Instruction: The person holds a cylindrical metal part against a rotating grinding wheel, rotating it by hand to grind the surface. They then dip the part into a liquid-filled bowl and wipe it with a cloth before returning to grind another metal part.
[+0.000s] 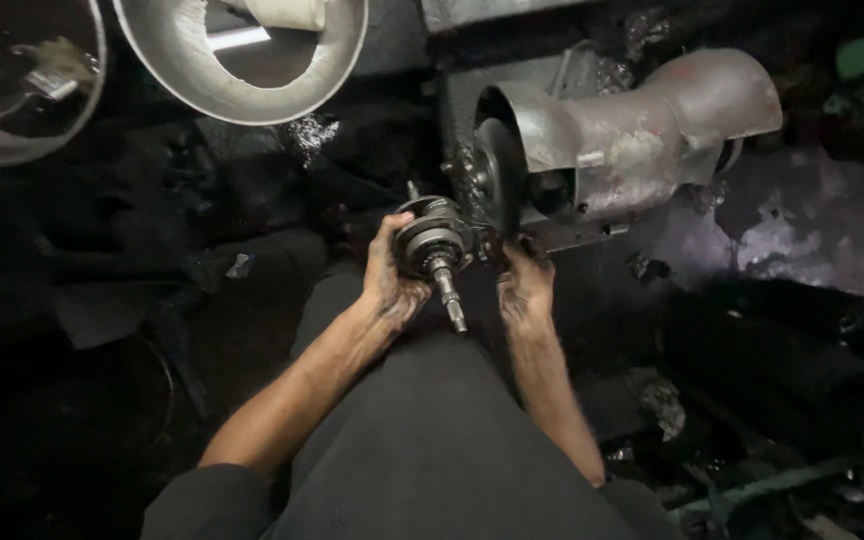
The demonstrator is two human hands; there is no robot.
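A dark pan (12, 90) was seen at the top left corner of the view, with a brush-like tool lying in it. Just to its right, a grey metal bowl (242, 85) was set at the top edge. Below these, the dark floor (152, 300) was covered with grime and scraps. Near the middle, a crankshaft (434, 250) was grasped by the left hand (392, 280), the fingers being wrapped around its round web while its shaft was pointed down toward the lap. The right hand (525, 285) was held just beside it, its fingers curled at the base of a bench grinder (632, 140); whether anything was gripped there could not be told. The crankshaft was held touching or just beside the dark wheel (500, 175). Dark pipes (802, 340) were laid at the right edge.
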